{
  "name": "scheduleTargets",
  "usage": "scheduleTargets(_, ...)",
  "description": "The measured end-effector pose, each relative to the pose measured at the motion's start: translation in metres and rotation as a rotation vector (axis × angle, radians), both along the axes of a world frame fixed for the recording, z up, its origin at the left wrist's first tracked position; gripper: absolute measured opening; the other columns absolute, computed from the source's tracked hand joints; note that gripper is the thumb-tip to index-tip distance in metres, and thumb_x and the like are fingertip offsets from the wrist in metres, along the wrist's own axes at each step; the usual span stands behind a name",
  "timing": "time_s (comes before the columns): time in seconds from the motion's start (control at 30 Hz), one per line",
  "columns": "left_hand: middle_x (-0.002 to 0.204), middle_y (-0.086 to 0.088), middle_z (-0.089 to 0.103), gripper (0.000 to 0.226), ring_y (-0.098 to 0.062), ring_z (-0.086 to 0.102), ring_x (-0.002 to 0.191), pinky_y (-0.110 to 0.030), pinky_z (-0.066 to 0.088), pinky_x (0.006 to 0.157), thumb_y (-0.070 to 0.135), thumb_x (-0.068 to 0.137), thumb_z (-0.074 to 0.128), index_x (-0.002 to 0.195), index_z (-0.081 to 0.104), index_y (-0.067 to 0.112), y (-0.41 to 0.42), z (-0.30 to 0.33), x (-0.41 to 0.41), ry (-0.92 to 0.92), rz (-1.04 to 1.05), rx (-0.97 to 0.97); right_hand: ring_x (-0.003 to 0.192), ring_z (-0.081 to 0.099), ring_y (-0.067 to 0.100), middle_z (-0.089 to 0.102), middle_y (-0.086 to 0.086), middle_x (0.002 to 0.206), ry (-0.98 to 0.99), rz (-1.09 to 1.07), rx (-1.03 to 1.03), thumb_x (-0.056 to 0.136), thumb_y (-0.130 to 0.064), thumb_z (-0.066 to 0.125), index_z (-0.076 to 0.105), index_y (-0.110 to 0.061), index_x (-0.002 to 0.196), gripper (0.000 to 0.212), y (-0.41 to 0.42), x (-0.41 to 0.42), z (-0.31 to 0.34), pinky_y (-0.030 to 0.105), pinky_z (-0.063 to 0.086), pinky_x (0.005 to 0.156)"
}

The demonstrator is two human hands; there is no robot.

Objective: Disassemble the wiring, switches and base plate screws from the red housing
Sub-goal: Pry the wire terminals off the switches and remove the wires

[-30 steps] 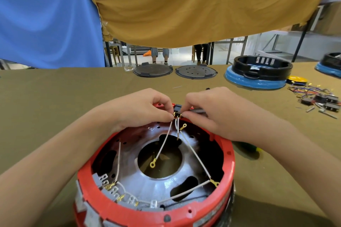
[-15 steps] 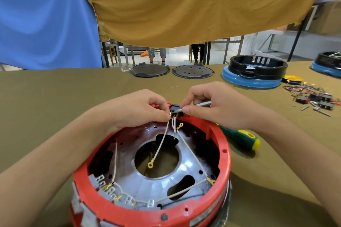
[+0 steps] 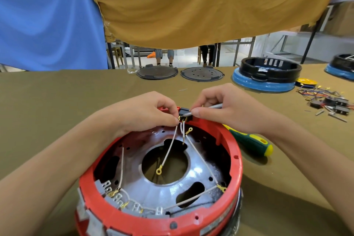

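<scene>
Olive-cloth table (image 3: 57,101), red housing (image 3: 235,161) sat near its front edge. Left hand (image 3: 145,113) pinched white wires (image 3: 170,145) at the black switch (image 3: 184,114) on the far rim. Right hand (image 3: 226,109) gripped a screwdriver (image 3: 249,142), tip on the switch just right of the left pinch.

Right hand (image 3: 228,109) covers most of the screwdriver (image 3: 249,142) shaft. Below both hands, the red housing (image 3: 235,161) runs off the bottom edge.

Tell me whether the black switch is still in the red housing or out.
In. The black switch sits in the red housing's far rim, white wires attached.
</scene>
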State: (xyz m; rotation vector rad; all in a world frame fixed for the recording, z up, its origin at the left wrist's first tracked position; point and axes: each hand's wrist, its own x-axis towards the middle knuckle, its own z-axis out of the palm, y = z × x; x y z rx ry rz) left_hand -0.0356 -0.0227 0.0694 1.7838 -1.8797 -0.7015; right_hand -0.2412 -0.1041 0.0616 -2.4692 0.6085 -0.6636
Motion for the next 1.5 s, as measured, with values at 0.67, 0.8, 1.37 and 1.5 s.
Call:
scheduleTargets(0.67, 0.094, -0.011, 0.068, 0.012, -0.015, 0.057, 0.074, -0.042, 0.05, 0.082, 0.025, 0.085, 0.072, 0.074, 0.072, 0.026, 0.002, 0.0, -0.002, -0.027, 0.018, -0.029, 0.053, 0.052, 0.004, 0.06, -0.012, 0.057, -0.027, 0.014, -0.088, 0.093, -0.029, 0.068, 0.072, -0.022, 0.086, 0.011, -0.002, -0.001, -0.005, 0.012, 0.038, 0.055)
scheduleTargets(0.8, 0.089, -0.011, 0.068, 0.014, -0.011, 0.055, 0.068, -0.033, 0.046, 0.072, 0.024, 0.086, 0.072, 0.072, 0.071, 0.026, 0.0, -0.001, -0.001, -0.017, 0.015, -0.019, 0.054, 0.053, 0.008, 0.066, 0.009, 0.064, -0.063, 0.047, 0.063, 0.092, -0.025, 0.07, 0.075, -0.014, 0.087, 0.013, -0.006, -0.001, -0.004, 0.018, 0.042, 0.057)
scheduleTargets(1.37, 0.09, -0.005, 0.069, 0.01, -0.009, 0.058, 0.068, -0.035, 0.05, 0.076, 0.026, 0.085, 0.074, 0.076, 0.073, 0.029, -0.001, -0.003, 0.001, -0.034, 0.01, -0.04, 0.049, 0.045, 0.004, 0.056, -0.004, 0.053, -0.067, 0.056, 0.022, 0.093, -0.024, 0.07, 0.074, -0.015, 0.087, 0.012, -0.008, -0.001, -0.007, 0.016, 0.035, 0.055)
scheduleTargets(1.5, 0.09, -0.008, 0.068, 0.011, -0.009, 0.056, 0.068, -0.033, 0.047, 0.075, 0.024, 0.084, 0.074, 0.075, 0.072, 0.028, -0.002, -0.003, 0.001, -0.041, 0.01, -0.05, 0.049, 0.046, 0.004, 0.059, -0.005, 0.054, -0.074, 0.087, 0.152, 0.092, -0.018, 0.071, 0.075, -0.007, 0.087, 0.013, -0.013, 0.002, -0.004, 0.017, 0.037, 0.055)
